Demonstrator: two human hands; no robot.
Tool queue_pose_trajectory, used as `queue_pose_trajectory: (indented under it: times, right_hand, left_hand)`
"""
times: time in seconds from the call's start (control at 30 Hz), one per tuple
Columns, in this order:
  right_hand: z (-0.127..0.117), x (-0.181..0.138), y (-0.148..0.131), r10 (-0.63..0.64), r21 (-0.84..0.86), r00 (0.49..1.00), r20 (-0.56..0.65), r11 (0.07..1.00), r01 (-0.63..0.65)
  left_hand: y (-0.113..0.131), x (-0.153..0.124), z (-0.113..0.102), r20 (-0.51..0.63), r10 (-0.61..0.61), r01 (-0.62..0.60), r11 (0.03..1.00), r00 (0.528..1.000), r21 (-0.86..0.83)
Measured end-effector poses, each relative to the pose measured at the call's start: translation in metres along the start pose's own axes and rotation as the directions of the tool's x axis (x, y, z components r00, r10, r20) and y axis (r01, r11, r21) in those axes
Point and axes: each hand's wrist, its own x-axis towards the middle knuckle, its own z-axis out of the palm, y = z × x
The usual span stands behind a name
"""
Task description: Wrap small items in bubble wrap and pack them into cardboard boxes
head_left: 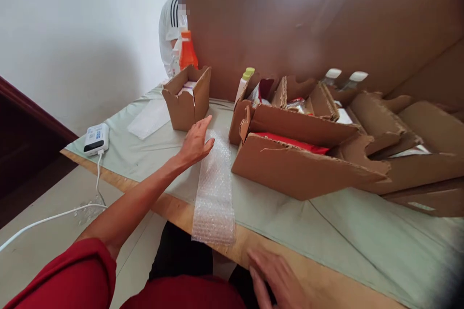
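Observation:
My left hand reaches over the table with its fingers stretched out and the thumb apart, holding nothing. Under and beside it lies a strip of clear bubble wrap, whose near end hangs over the table's front edge. Just beyond my fingertips stands a small open cardboard box with something white inside. My right hand is low at the table's front edge, a little blurred, its fingers extended and nothing visible in it.
Several open cardboard boxes with packets stand at right, before a tall cardboard panel. Bottles with white caps rise behind them. An orange bottle, a flat bubble wrap piece and a cabled white device are left. A person is behind.

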Motion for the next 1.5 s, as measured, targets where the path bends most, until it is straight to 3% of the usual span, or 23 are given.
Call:
queue_pose_trajectory:
  times: [0.1,0.17,0.23,0.37,0.57,0.77,0.83,0.9,0.97,1.07,1.17,1.3,1.4,1.5]
  right_hand:
    - [-0.005,0.017,0.002,-0.059,-0.090,0.983,0.174,0.993,0.076]
    - [-0.002,0.027,0.000,-0.076,-0.117,0.962,0.262,0.987,0.110]
    - [0.007,0.032,-0.004,-0.093,-0.132,0.945,0.315,0.981,0.141]
    - [0.028,0.035,-0.013,-0.087,-0.201,0.959,0.272,0.969,0.144]
    - [0.040,0.031,-0.024,-0.082,-0.161,0.986,0.142,0.981,0.104]
    - [0.041,0.033,-0.033,-0.047,0.044,0.998,-0.043,0.998,0.049]
    - [0.039,0.040,-0.035,0.045,0.159,0.999,-0.024,0.986,-0.040]
    - [0.038,0.051,-0.034,0.186,0.261,0.982,0.033,0.947,-0.188]
    - [0.040,0.062,-0.030,0.347,0.351,0.934,0.082,0.867,-0.353]
    - [0.047,0.075,-0.019,0.493,0.479,0.861,0.128,0.729,-0.489]
    - [0.054,0.082,-0.011,0.534,0.509,0.825,0.187,0.666,-0.546]
    - [0.059,0.085,-0.007,0.571,0.451,0.798,0.190,0.672,-0.588]
    - [0.063,0.084,-0.005,0.557,0.394,0.819,0.140,0.727,-0.562]
    - [0.065,0.077,-0.001,0.483,0.328,0.875,0.030,0.822,-0.465]
  left_hand:
    - [0.006,-0.079,-0.029,0.127,0.092,-0.094,0.995,0.988,0.016]
    - [0.008,-0.131,-0.045,0.335,0.229,-0.258,0.965,0.914,0.045]
    - [0.008,-0.173,-0.053,0.449,0.229,-0.296,0.951,0.863,0.084]
    - [0.005,-0.210,-0.041,0.555,0.240,-0.368,0.921,0.796,0.130]
    - [-0.002,-0.211,-0.027,0.483,0.285,-0.417,0.889,0.828,0.189]
    - [-0.003,-0.219,-0.031,0.315,0.358,-0.403,0.911,0.879,0.089]
    - [-0.002,-0.218,-0.030,0.227,0.294,-0.305,0.952,0.928,0.014]
    - [0.000,-0.211,-0.027,0.167,0.146,-0.137,0.988,0.975,-0.066]
    - [0.003,-0.199,-0.024,0.149,0.005,0.012,0.994,0.989,-0.112]
    - [0.006,-0.181,-0.016,0.120,-0.073,0.087,0.989,0.990,-0.116]
    - [0.005,-0.169,-0.008,0.075,-0.121,0.128,0.987,0.990,-0.097]
    - [0.001,-0.161,0.004,0.033,-0.182,0.183,0.983,0.983,-0.028]
    - [-0.001,-0.158,0.010,0.030,-0.209,0.208,0.978,0.977,0.027]
    - [-0.002,-0.156,0.015,0.022,-0.212,0.210,0.975,0.977,0.072]
